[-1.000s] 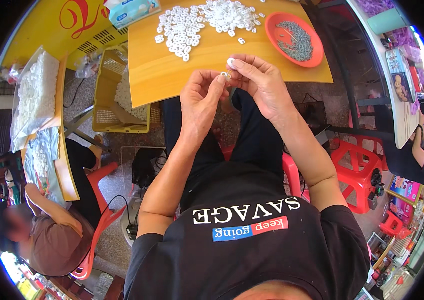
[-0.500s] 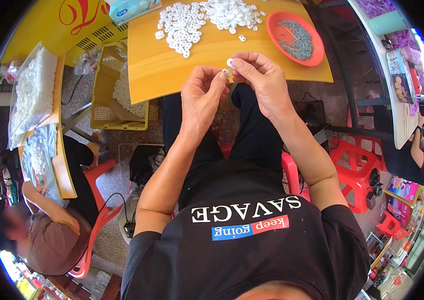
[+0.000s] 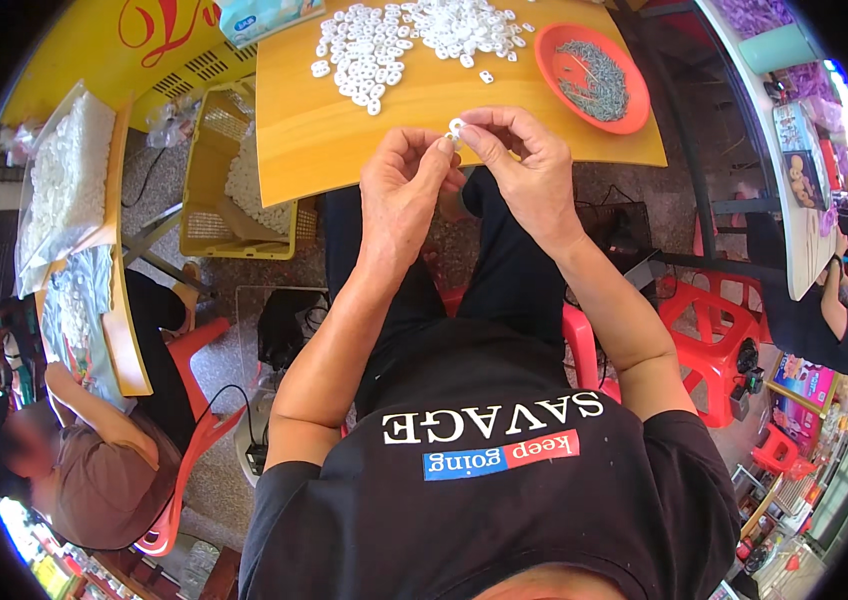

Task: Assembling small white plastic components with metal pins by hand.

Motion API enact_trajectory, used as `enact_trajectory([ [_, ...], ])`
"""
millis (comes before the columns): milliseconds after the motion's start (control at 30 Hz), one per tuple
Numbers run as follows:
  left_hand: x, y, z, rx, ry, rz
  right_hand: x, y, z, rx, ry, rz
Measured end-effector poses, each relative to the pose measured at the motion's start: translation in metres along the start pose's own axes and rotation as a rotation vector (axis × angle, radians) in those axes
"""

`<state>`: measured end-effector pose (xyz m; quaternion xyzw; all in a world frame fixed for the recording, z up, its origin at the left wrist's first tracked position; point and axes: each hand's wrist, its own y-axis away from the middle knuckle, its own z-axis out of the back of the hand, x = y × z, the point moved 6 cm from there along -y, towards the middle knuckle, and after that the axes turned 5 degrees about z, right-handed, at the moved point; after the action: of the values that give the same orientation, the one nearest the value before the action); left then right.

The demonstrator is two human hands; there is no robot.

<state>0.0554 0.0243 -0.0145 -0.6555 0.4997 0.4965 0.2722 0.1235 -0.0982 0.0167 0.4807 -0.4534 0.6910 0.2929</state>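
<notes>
Just past the table's near edge, my two hands meet at the fingertips. My right hand (image 3: 526,178) is closed, pinching a small white plastic piece (image 3: 457,127) between thumb and forefinger. The thumb and forefinger of my left hand (image 3: 399,195) pinch at the lower end, where a small pale bit shows; its exact shape is too small to tell. Beyond them on the wooden table (image 3: 324,150) lie many two-holed white plastic pieces (image 3: 362,60) and a second, denser white heap (image 3: 459,28). Thin grey metal pins (image 3: 594,85) fill part of an orange-red bowl (image 3: 642,112) at the right.
A tissue pack (image 3: 264,18) sits at the table's far left corner. A yellow crate (image 3: 202,235) with white pieces stands left below it. Farther left, a seated person (image 3: 109,465) works by a bag of white pieces (image 3: 72,165). Red stools (image 3: 709,350) stand at right.
My fingertips have drawn slightly closer together, and the white piece has shifted a little to the left. The heaps and the bowl look unchanged.
</notes>
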Motion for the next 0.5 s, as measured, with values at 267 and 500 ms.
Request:
enact_trajectory([
  [267, 0.005, -0.002, -0.002, 0.013, 0.057, 0.019, -0.011, 0.007, -0.003, -0.064, -0.113, -0.033],
  [500, 0.009, 0.001, -0.003, 0.018, 0.118, 0.033, -0.022, 0.009, -0.006, -0.090, -0.411, -0.171],
])
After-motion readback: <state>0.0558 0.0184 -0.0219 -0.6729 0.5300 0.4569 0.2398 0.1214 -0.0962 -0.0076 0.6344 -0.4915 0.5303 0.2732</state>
